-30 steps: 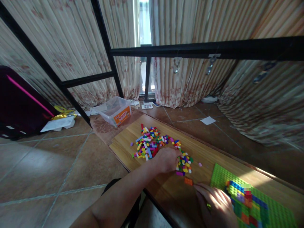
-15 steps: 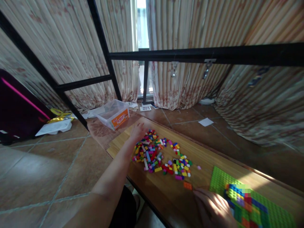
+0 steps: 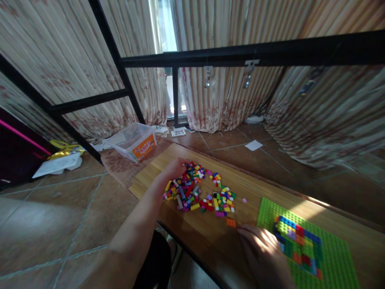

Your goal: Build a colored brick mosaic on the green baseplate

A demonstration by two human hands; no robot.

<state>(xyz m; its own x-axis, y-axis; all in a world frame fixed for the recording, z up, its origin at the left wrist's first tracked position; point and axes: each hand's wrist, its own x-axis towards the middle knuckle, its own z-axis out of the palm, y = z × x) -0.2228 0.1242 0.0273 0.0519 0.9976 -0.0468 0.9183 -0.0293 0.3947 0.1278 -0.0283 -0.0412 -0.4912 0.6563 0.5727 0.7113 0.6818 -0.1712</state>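
A spread of many small colourful building bricks [image 3: 188, 186] lies on the wooden bench. At the far left edge of this pile, my left hand [image 3: 177, 167] reaches down with bent fingers, touching or just over the bricks; its fingertips are partly hidden. My right hand [image 3: 261, 245] rests on the bench, fingers lying side by side with no brick visible in them. Its fingertips are close to an orange brick [image 3: 231, 222]. Right of it is a green studded baseplate [image 3: 337, 257], bearing a many-coloured patch of joined bricks [image 3: 300, 243].
A clear plastic bin [image 3: 132, 140] with an orange label stands on the floor beyond the left end of the bench [image 3: 207, 237]. A black metal frame [image 3: 192, 58] crosses in front of the curtains. White paper [image 3: 253, 145] lies on the floor.
The view has shifted, showing more of the baseplate. My left hand has lowered its fingers toward the bricks at the pile's far left edge. My right hand stays beside the orange brick.
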